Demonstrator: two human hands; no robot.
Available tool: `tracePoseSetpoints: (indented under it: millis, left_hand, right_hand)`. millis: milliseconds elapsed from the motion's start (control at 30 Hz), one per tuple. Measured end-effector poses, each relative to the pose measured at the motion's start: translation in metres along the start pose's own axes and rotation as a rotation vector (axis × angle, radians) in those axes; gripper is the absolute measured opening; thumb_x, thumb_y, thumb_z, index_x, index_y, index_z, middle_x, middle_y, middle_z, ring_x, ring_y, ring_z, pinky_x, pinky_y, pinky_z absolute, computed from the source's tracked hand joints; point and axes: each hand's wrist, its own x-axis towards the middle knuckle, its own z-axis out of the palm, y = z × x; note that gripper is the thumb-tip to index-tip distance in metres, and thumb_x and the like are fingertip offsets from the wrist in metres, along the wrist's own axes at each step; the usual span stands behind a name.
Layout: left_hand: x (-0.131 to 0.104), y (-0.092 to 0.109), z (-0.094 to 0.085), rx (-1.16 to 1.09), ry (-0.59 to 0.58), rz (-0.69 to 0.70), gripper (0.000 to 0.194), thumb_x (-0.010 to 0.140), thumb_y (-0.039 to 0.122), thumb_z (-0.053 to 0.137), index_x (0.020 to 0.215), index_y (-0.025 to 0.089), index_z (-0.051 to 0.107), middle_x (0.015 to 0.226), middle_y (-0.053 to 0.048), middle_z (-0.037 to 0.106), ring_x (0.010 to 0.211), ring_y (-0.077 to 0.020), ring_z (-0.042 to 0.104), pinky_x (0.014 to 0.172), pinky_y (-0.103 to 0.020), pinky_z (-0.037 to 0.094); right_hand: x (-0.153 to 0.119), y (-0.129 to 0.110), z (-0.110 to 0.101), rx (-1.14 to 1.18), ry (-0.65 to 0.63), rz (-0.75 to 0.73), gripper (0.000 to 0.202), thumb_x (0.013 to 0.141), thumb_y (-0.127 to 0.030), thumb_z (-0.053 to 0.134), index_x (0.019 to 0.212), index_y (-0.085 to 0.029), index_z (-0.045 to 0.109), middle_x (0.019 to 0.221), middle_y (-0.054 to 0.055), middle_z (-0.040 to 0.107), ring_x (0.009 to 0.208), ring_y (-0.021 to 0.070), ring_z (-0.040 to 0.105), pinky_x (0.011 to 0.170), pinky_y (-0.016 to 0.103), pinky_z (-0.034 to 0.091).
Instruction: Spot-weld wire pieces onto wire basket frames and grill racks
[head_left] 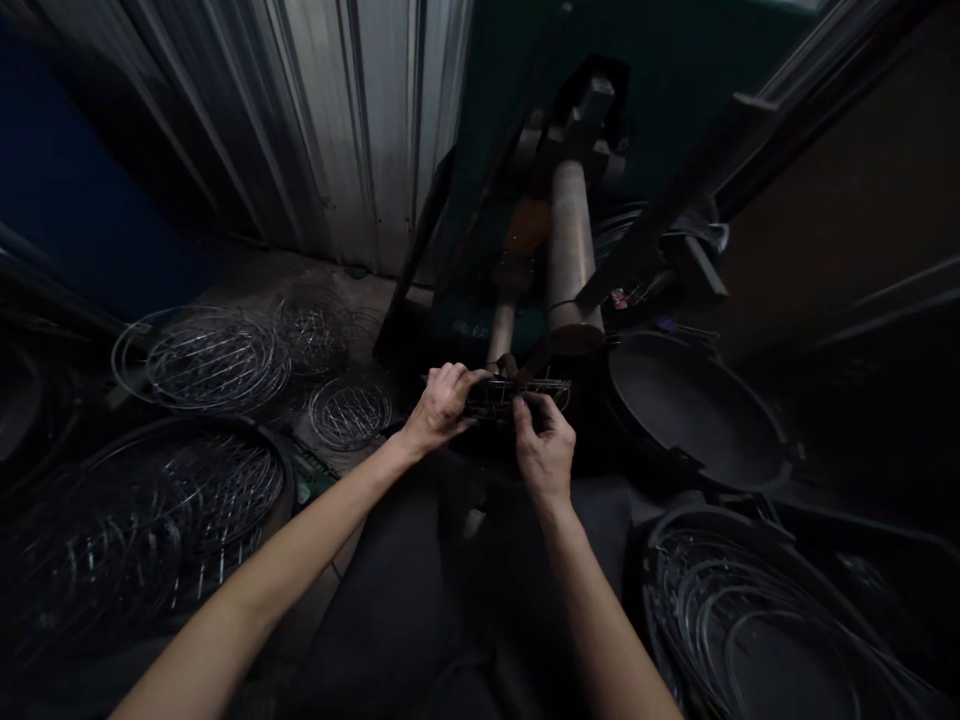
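Both hands are at a dark wire rack (551, 385), below the arms of a machine (571, 245). My left hand (444, 405) is closed on the rack's left side, its thumb lying along the top. On the near right side, my right hand (543, 440) pinches the rack between thumb and curled fingers. The rack sits close under a small metal tip (506, 365) at the end of the machine's lower arm; whether they touch I cannot tell. Dim light hides much of the rack's shape.
Round wire racks (217, 360) are piled on the floor to the left, with a smaller one (349, 412) nearer. A black tub (289, 480) holds more racks. At right stand a dark round tub (694, 410) and another tub (652, 600) with wire rings. Corrugated metal (352, 130) walls the back.
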Motion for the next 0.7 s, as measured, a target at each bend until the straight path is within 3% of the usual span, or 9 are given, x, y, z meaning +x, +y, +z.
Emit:
tracePoseSetpoints:
  millis: [167,267,333,400,467,500,567,600,700]
  left_hand:
    - [0.005,0.003,-0.002,0.051,-0.015,-0.034,0.053,0.072,0.024,0.068,0.12,0.017,0.047,0.101,-0.008,0.056,0.093,-0.0249,0.051,0.08,-0.037,0.037]
    - [0.006,0.005,-0.005,0.063,-0.025,-0.052,0.054,0.071,0.022,0.068,0.121,0.016,0.046,0.104,-0.009,0.055,0.096,-0.0257,0.05,0.082,-0.038,0.037]
    - [0.0,0.007,-0.008,0.043,-0.027,-0.046,0.053,0.072,0.022,0.067,0.121,0.016,0.046,0.103,-0.008,0.055,0.096,-0.0251,0.05,0.082,-0.038,0.037]
    - [-0.011,0.012,-0.011,-0.011,-0.049,-0.029,0.054,0.072,0.024,0.067,0.121,0.018,0.045,0.103,-0.007,0.054,0.095,-0.024,0.051,0.083,-0.038,0.038]
    - [-0.024,0.023,-0.013,-0.086,-0.089,-0.032,0.058,0.071,0.026,0.068,0.123,0.018,0.044,0.104,-0.007,0.053,0.096,-0.0235,0.051,0.085,-0.038,0.039]
    - [-0.03,0.03,-0.012,-0.121,-0.113,-0.043,0.06,0.07,0.026,0.068,0.124,0.018,0.043,0.105,-0.007,0.053,0.097,-0.0237,0.051,0.085,-0.037,0.039]
    - [-0.038,0.046,-0.01,-0.166,-0.181,-0.071,0.063,0.07,0.026,0.068,0.127,0.017,0.042,0.107,-0.009,0.051,0.099,-0.0246,0.05,0.086,-0.038,0.04]
    - [-0.039,0.055,-0.007,-0.179,-0.237,-0.069,0.065,0.07,0.026,0.067,0.129,0.017,0.042,0.108,-0.009,0.051,0.1,-0.0249,0.05,0.086,-0.038,0.04]
    - [-0.037,0.07,0.0,-0.168,-0.41,-0.014,0.074,0.07,0.024,0.066,0.137,0.018,0.035,0.113,-0.012,0.049,0.102,-0.0268,0.049,0.087,-0.042,0.041]
  right_hand:
    - [0.002,-0.002,0.006,0.082,-0.017,0.054,0.027,0.084,-0.045,0.052,0.083,-0.018,0.059,0.071,0.0,0.062,0.063,0.0146,0.06,0.06,0.025,0.048]
    - [-0.005,-0.011,-0.007,0.069,-0.018,0.085,0.031,0.081,-0.046,0.056,0.093,-0.018,0.062,0.079,0.002,0.066,0.07,0.0167,0.063,0.063,0.026,0.05]
    - [-0.021,-0.011,-0.035,0.053,0.026,0.124,0.037,0.081,-0.047,0.058,0.105,-0.02,0.061,0.091,0.004,0.067,0.073,0.0174,0.065,0.064,0.028,0.051]
    - [-0.044,0.002,-0.08,-0.084,0.135,0.152,0.038,0.081,-0.048,0.056,0.108,-0.022,0.06,0.099,0.006,0.067,0.077,0.0187,0.065,0.069,0.03,0.051]
    - [-0.072,0.032,-0.135,-0.389,0.28,0.229,0.036,0.08,-0.05,0.055,0.099,-0.02,0.064,0.096,0.009,0.068,0.087,0.024,0.064,0.08,0.036,0.049]
    - [-0.085,0.051,-0.163,-0.54,0.31,0.335,0.038,0.078,-0.051,0.053,0.093,-0.019,0.065,0.092,0.011,0.069,0.087,0.0277,0.064,0.079,0.039,0.049]
    - [-0.112,0.093,-0.209,-0.844,0.209,0.587,0.038,0.075,-0.05,0.051,0.089,-0.018,0.067,0.09,0.017,0.069,0.085,0.0338,0.064,0.075,0.044,0.05]
    - [-0.123,0.113,-0.226,-0.944,0.084,0.678,0.035,0.073,-0.047,0.051,0.086,-0.018,0.067,0.086,0.017,0.069,0.081,0.0341,0.065,0.072,0.043,0.051]
    - [-0.144,0.159,-0.243,-1.042,-0.276,0.737,0.021,0.069,-0.038,0.054,0.072,-0.022,0.067,0.068,0.011,0.069,0.069,0.0307,0.067,0.063,0.039,0.053]
